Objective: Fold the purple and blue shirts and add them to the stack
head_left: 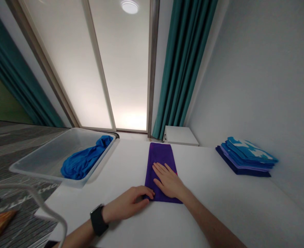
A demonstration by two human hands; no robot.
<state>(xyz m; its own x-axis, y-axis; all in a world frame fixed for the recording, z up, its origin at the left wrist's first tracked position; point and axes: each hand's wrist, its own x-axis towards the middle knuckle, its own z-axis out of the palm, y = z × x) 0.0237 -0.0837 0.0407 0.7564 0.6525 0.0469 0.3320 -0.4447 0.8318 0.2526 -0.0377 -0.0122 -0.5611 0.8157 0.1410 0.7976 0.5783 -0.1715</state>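
Observation:
A purple cloth [161, 153], folded into a long narrow rectangle, lies flat on the white table in front of me. My right hand [167, 181] rests palm down on its middle, fingers stretched out and slightly spread. A small pinkish-red patch shows beside that hand at the cloth's right edge. At the near left corner, my left hand [139, 199] touches the cloth with its fingertips. Its fingers are loosely bent, the thumb is apart from them, and a black watch [99, 219] is on the wrist.
Left on the white table [131, 230] stands a clear plastic bin [38, 168] holding crumpled blue cloth [87, 158]. A stack of folded blue and purple cloths [245, 156] sits at the right near the wall. Behind the table is a white cabinet [180, 135]. A pale cable [46, 208] curves at lower left.

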